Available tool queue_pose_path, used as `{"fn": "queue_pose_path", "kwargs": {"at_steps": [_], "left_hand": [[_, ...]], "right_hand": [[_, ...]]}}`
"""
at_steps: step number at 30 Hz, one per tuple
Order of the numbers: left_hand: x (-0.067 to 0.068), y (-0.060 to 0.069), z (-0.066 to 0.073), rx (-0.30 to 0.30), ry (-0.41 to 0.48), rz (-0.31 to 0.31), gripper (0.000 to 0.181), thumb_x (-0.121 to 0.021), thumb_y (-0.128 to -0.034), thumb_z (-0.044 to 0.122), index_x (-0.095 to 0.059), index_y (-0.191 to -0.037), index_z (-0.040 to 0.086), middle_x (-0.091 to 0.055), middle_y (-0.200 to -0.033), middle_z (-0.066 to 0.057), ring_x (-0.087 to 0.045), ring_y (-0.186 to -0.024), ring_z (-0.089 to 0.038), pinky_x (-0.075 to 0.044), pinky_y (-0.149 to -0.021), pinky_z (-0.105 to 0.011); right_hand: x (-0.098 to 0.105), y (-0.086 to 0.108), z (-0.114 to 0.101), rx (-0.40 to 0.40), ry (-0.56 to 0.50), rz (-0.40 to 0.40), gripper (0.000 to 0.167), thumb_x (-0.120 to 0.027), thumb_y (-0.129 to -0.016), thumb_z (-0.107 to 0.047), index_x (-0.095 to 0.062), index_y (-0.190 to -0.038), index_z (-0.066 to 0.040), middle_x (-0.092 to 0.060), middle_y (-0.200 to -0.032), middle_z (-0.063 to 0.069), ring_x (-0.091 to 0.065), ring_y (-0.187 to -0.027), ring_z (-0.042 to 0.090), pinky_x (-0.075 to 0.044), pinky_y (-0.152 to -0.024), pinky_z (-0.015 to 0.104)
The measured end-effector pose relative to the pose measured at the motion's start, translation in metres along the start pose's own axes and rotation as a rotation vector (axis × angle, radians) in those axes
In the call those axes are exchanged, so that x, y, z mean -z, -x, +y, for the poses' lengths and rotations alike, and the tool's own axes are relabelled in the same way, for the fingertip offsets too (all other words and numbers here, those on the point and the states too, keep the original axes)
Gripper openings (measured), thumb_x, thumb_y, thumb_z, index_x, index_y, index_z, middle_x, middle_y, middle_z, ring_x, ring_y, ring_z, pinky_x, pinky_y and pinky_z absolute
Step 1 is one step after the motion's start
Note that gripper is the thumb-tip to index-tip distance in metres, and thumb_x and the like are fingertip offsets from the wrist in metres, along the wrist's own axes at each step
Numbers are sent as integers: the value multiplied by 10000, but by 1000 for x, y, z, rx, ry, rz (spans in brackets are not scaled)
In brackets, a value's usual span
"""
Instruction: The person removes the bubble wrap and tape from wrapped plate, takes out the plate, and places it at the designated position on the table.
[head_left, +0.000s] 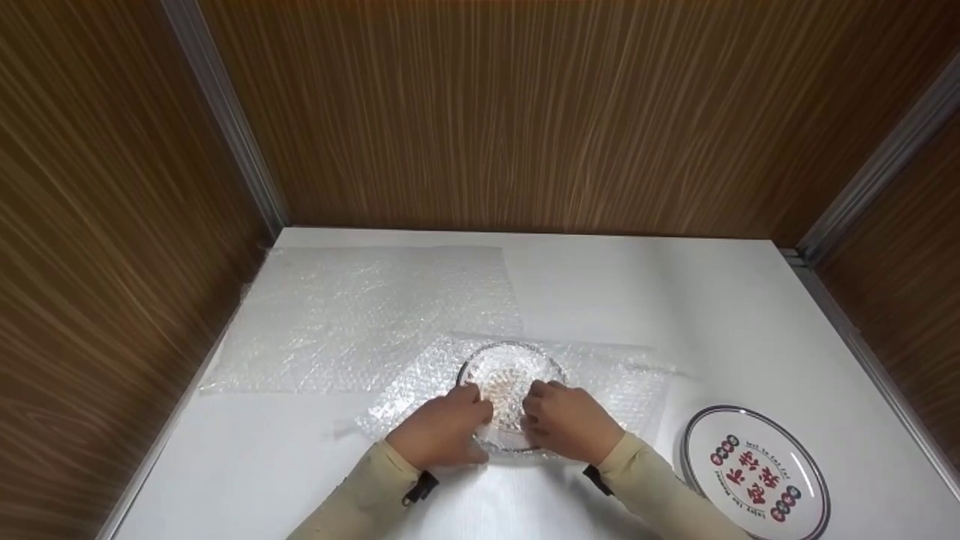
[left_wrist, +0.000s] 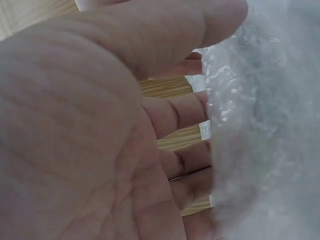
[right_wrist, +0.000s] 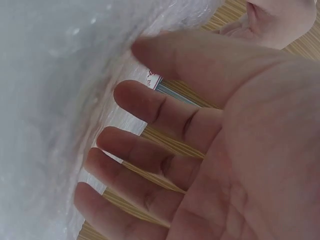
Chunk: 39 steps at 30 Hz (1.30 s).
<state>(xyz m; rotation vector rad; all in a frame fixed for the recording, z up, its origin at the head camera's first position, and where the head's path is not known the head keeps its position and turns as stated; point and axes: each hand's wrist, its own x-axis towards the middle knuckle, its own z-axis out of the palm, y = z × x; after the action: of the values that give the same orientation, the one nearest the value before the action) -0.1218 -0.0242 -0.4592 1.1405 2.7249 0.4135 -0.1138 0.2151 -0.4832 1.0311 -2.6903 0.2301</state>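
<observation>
A round dark-rimmed plate (head_left: 505,381) lies within a sheet of bubble wrap (head_left: 621,382) near the table's front, seen through the clear film. My left hand (head_left: 444,426) grips the wrap at the plate's left side; in the left wrist view its thumb lies on one face of the bubble wrap (left_wrist: 260,125) while the fingertips go behind it. On the plate's right side my right hand (head_left: 568,421) holds the same wrap. The right wrist view shows that hand's thumb and fingertips against the bubble wrap (right_wrist: 45,120), the fingers only slightly bent.
Another flat bubble wrap sheet (head_left: 360,315) covers the table's back left. At the front right is a white plate (head_left: 757,472) with red characters and a dark rim. Wood-grain panels (head_left: 510,120) stand around the white table (head_left: 600,285).
</observation>
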Motion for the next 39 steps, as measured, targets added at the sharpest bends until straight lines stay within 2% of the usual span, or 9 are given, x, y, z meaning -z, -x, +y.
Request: {"fn": "queue_pose_path", "kwargs": {"at_steps": [8, 12, 16, 22, 26, 29, 32, 36, 39], "left_hand": [[3, -1, -2, -12, 20, -23, 299, -819, -839, 320, -765, -1095, 174, -532, -980, 23, -472, -766, -74, -436, -631, -235], [1, -1, -3, -22, 22, -4, 269, -823, -840, 313, -776, -1062, 168, -522, -964, 26, -466, -757, -68, -432, -623, -225], [-1, -2, -3, -25, 13, 15, 248, -827, -843, 318, -778, -1029, 162, -530, -950, 24, -473, -779, -79, -438, -635, -238], [-3, -3, -3, -20, -5, 18, 240, -816, -852, 336, -771, -1014, 166, -530, -944, 27, -471, -787, -86, -444, -642, -249], [-3, -2, -2, -20, -1, 10, 256, -818, -859, 338, -779, -1039, 161, -558, -974, 18, -504, -829, -100, -474, -683, -261], [-3, -1, -1, -25, 1, 9, 259, -816, -860, 324, -783, -1052, 153, -638, -1112, -38, -606, -971, -166, -538, -805, -304], [-2, 0, 0, -25, -3, 6, 250, -803, -862, 302, -782, -1058, 148, -672, -1242, -82, -638, -1137, -244, -546, -930, -351], [-1, 0, 1, -20, -23, -10, 276, -792, -856, 272, -757, -1095, 138, -696, -1158, -39, -650, -1071, -226, -555, -874, -352], [-1, 0, 2, -12, -31, -21, 426, -822, -825, 253, -700, -1212, 126, -680, -1168, -24, -634, -1048, -216, -555, -850, -354]], "right_hand": [[3, -1, 3, 15, 14, -21, 180, -808, -780, -115, -631, -779, -150, -584, -803, -26, -531, -659, 149, -478, -487, 274], [6, -2, 4, -7, 19, -62, 222, -844, -747, -183, -654, -856, -145, -601, -839, -25, -543, -690, 159, -477, -472, 283], [5, -3, 5, -14, 3, -57, 254, -869, -704, -188, -663, -849, -157, -599, -840, -35, -542, -689, 151, -495, -487, 294], [0, -4, 8, 28, 21, 1, 214, -813, -760, -55, -617, -765, -143, -549, -757, -35, -514, -583, 125, -510, -500, 304], [0, -4, 8, 12, -6, -13, 213, -795, -778, -27, -610, -769, -133, -551, -742, -38, -525, -555, 123, -515, -509, 307], [1, -3, 7, -5, -29, -22, 209, -789, -789, -27, -606, -788, -128, -558, -745, -37, -544, -557, 138, -523, -527, 320], [2, -3, 6, -18, -39, -23, 212, -786, -785, -22, -599, -800, -123, -555, -743, -38, -554, -559, 145, -530, -538, 325], [3, -4, 6, -17, -22, -11, 212, -774, -814, -37, -581, -785, -117, -535, -729, -36, -534, -539, 143, -516, -513, 327], [4, -4, 6, -24, -17, -6, 211, -759, -861, -59, -572, -778, -112, -528, -720, -28, -520, -528, 150, -502, -494, 339]]}}
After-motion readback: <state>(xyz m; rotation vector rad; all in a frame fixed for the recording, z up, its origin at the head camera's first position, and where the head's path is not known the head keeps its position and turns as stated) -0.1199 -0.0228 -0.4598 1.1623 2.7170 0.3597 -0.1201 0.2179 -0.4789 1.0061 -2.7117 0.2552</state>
